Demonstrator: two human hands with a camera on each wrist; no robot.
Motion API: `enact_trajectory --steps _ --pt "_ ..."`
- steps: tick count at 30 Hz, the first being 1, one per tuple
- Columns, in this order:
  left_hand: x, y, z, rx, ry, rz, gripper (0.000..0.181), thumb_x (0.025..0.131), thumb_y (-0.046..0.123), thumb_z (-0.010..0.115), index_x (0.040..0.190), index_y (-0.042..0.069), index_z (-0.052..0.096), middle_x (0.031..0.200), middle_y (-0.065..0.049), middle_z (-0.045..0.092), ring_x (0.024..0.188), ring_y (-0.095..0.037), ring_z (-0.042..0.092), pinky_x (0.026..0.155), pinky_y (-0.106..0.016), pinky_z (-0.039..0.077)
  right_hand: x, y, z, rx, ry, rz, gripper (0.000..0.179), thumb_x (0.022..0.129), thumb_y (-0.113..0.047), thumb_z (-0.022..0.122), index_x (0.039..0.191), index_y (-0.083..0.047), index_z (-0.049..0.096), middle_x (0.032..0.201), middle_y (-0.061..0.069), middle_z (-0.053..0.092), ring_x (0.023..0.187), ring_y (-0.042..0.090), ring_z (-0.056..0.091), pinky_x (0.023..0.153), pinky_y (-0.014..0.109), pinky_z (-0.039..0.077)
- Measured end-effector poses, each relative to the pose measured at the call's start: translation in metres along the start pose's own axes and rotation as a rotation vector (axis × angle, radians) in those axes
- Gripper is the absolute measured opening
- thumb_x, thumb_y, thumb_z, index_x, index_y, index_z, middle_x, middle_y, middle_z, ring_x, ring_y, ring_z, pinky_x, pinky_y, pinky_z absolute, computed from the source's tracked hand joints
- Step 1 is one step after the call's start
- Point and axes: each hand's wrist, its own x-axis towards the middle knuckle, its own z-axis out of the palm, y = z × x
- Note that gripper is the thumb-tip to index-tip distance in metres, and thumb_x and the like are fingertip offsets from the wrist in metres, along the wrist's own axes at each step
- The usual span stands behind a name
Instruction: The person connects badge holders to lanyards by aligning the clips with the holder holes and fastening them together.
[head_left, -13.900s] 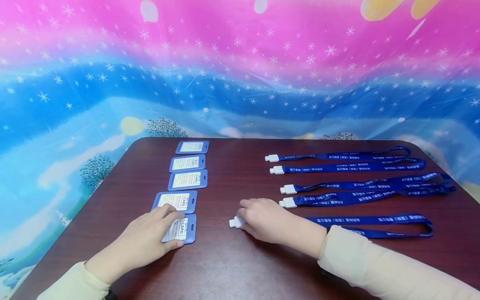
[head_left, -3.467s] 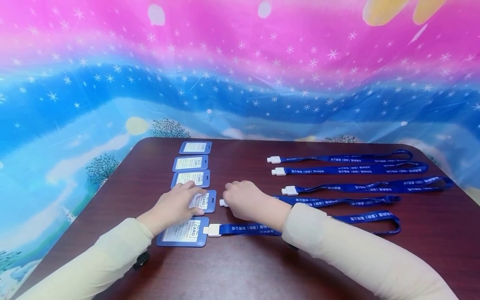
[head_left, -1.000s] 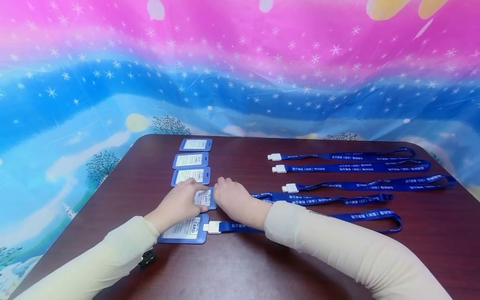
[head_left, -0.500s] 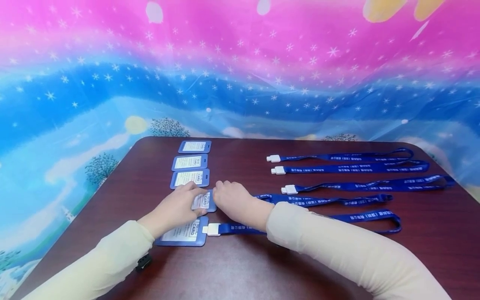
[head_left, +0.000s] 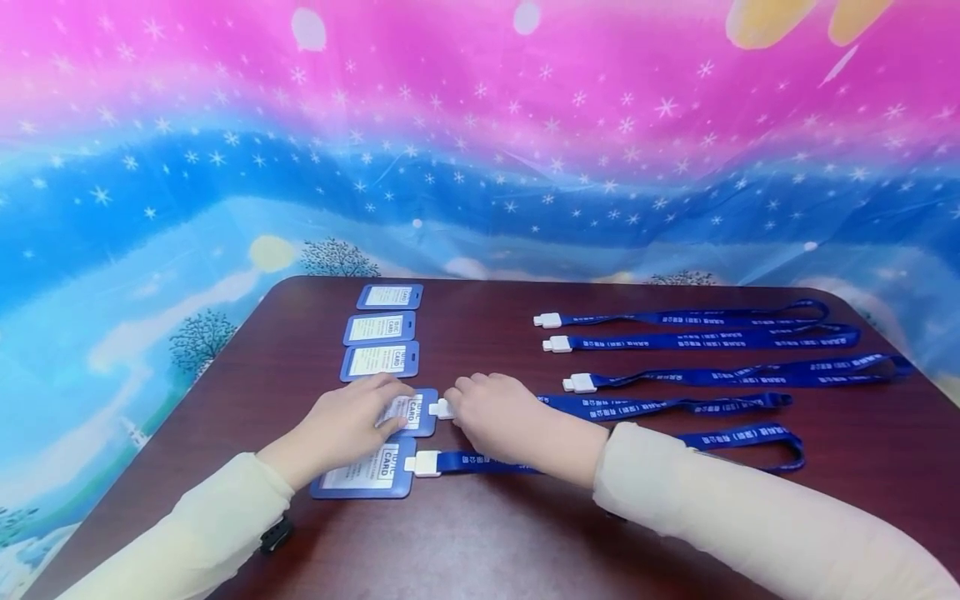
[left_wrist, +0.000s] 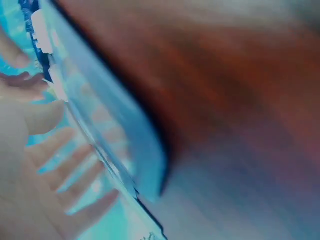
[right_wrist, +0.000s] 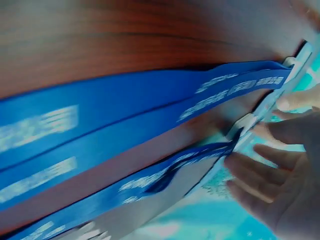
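Note:
In the head view my left hand [head_left: 337, 429] lies on the second blue ID card holder [head_left: 426, 425] from the front. Its fingertips rest on the card face, and in the left wrist view the fingers [left_wrist: 75, 165] look spread and fairly straight. My right hand [head_left: 502, 417] is at the white clip [head_left: 441, 408] by that holder's slot end. In the right wrist view its fingers [right_wrist: 250, 170] are loosely extended and the thumb is close to the clip. The clip's blue lanyard [head_left: 637, 407] runs right. Whether the clip sits fully in the slot is hard to tell.
In front, another holder [head_left: 360, 492] has a white clip [head_left: 426, 463] and lanyard [head_left: 738, 438] attached. Behind are three loose holders, including one nearby [head_left: 381, 360]. Three lanyards, one of them nearest [head_left: 750, 373], lie at right on the brown table [head_left: 480, 533]. A patterned backdrop hangs behind.
My right hand has drawn back rightward from the second holder, revealing its clip. Both that holder and the left hand have shifted slightly. Earlier, the front holder received its lanyard.

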Motion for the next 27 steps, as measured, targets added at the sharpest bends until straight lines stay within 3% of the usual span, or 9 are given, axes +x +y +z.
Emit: enact_trajectory --steps 4,11,18,27 --pt "-0.004 -0.001 -0.002 0.026 0.058 0.059 0.034 0.089 0.027 0.075 0.122 0.021 0.07 0.123 -0.001 0.067 0.111 -0.021 0.063 0.088 -0.044 0.055 -0.012 0.012 0.0 0.059 0.065 -0.003 0.031 0.093 -0.03 0.07 0.118 -0.012 0.07 0.104 0.003 0.071 0.095 0.016 0.067 0.086 0.032 0.055" --pt "-0.01 0.001 -0.009 0.082 0.139 0.138 0.021 0.088 0.022 0.076 0.109 0.022 0.075 0.109 0.003 0.072 0.1 -0.017 0.068 0.073 -0.034 0.056 -0.032 0.038 0.003 0.057 0.139 0.006 0.022 0.09 -0.027 0.073 0.108 -0.012 0.072 0.095 0.002 0.071 0.087 0.018 0.068 0.078 0.033 0.057" --pt "-0.014 -0.001 -0.012 0.103 0.17 0.113 0.02 0.086 0.021 0.079 0.106 0.024 0.076 0.103 0.005 0.073 0.097 -0.016 0.069 0.071 -0.032 0.056 -0.05 0.065 0.006 0.024 0.19 0.034 0.022 0.088 -0.023 0.076 0.104 -0.008 0.072 0.092 0.005 0.071 0.086 0.02 0.069 0.079 0.037 0.058" --pt "-0.017 -0.003 -0.011 0.101 0.187 0.121 0.019 0.085 0.02 0.079 0.104 0.023 0.076 0.101 0.005 0.074 0.094 -0.015 0.07 0.071 -0.032 0.056 -0.068 0.086 0.011 0.053 0.16 0.104 0.022 0.089 -0.021 0.075 0.106 -0.006 0.073 0.098 0.008 0.073 0.091 0.024 0.07 0.082 0.042 0.057"
